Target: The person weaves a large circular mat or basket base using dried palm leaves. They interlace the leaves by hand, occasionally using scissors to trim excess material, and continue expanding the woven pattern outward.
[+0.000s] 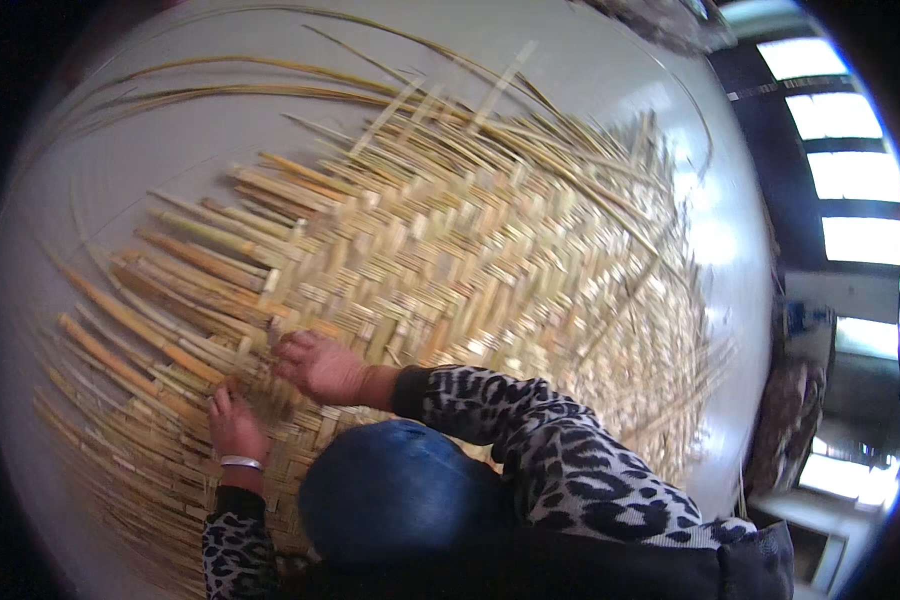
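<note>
**Left hand (237,428) and right hand (322,368) down at the fringed side of a woven mat (450,255)**

Nearest is a rounded, dark blue-covered knee (390,490), with a spotted black-and-grey right sleeve (610,465) slanting past it and the matching left sleeve (238,548) at the lower edge. A pale bracelet (241,462) circles the left wrist. The left hand lies with its fingers curled among the strip ends (110,354); the right hand, just beyond it and to its right, presses bent fingers to the weave. Whether either one grips a strip cannot be told.

The mat, of flat tan strips in a slanting pattern, spreads on the grey floor (170,150) from beneath both hands to the far right. Along its far side, long loose strips (240,90) arch leftward. Farther off, a crumpled bundle (665,22) sits near the upper edge, and bright window panes (853,178) stand at the right.
</note>
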Tool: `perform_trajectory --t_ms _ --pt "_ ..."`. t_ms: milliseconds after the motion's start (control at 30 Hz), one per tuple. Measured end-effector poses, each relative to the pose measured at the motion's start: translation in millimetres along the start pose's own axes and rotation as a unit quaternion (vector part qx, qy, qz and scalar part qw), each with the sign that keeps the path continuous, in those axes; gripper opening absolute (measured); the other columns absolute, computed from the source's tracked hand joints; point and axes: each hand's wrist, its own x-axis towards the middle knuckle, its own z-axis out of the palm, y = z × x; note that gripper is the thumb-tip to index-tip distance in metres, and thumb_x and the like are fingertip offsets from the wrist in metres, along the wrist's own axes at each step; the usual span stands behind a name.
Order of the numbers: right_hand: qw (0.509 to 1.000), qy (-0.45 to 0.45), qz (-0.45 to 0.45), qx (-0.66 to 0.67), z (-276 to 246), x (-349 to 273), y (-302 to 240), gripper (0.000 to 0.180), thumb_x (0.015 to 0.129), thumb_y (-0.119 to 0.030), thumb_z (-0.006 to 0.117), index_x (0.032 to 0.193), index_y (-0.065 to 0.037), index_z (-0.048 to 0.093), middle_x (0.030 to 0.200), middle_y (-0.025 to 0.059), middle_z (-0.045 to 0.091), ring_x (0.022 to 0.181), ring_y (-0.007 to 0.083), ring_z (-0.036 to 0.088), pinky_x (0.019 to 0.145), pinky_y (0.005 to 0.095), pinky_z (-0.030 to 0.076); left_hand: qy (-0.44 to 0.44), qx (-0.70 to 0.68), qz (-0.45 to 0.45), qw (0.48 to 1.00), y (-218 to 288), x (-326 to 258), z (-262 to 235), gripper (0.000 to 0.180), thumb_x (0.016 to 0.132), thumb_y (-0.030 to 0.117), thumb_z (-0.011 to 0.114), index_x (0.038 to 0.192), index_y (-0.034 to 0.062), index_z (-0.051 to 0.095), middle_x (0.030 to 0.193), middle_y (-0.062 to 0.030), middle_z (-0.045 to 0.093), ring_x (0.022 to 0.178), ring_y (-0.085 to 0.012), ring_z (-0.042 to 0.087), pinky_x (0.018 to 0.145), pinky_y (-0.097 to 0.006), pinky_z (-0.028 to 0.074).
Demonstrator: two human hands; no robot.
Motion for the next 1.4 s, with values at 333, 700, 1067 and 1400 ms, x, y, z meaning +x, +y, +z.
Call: perform_trajectory --t_ms 333,700,1067,1400 --pt "0.686 0.244 0.651 -0.214 -176.8 -332.6 69.3 0.026 0.079 -0.016 0.071 0.100 -0.005 0.061 0.102 0.0185 0.059 0.099 0.0390 0.053 0.085 0.0441 0.045 -0.089 0.134 0.019 0.987 -24.4 27.2 24.0 0.049 0.086 0.016 0.056 0.131 0.0005 0.046 0.129 -0.0139 0.045 0.120 -0.0354 0.044 0.096 -0.041 0.045" --pt "0.321 0.286 0.876 -0.218 -174.4 -497.0 23.8 0.060 0.082 -0.035 0.071 0.126 -0.002 0.048 0.129 0.0240 0.047 0.120 0.0417 0.045 0.102 0.0472 0.038 -0.155 0.148 0.016 0.977 -32.8 43.1 35.9 0.050 0.085 0.019 0.057 0.131 0.0003 0.046 0.130 -0.0143 0.044 0.122 -0.0356 0.044 0.097 -0.042 0.045" --pt "0.295 0.352 0.888 0.026 -93.2 -649.1 12.5 0.032 0.079 -0.027 0.063 0.087 0.003 0.069 0.086 0.0253 0.067 0.087 0.0379 0.066 0.076 0.0441 0.052 -0.185 0.163 0.000 0.969 -39.0 42.4 36.3 0.051 0.085 0.019 0.057 0.131 -0.0004 0.046 0.130 -0.0152 0.044 0.122 -0.0359 0.044 0.097 -0.042 0.044" --pt "0.169 0.236 0.946 -0.144 -110.4 -651.7 -91.5 0.086 0.072 -0.052 0.075 0.127 0.007 0.046 0.127 0.0281 0.053 0.117 0.0403 0.053 0.100 0.0416 0.043 -0.197 0.172 -0.009 0.965 -31.4 40.6 39.4 0.052 0.084 0.019 0.058 0.130 -0.0010 0.046 0.130 -0.0160 0.044 0.121 -0.0361 0.044 0.097 -0.043 0.044"
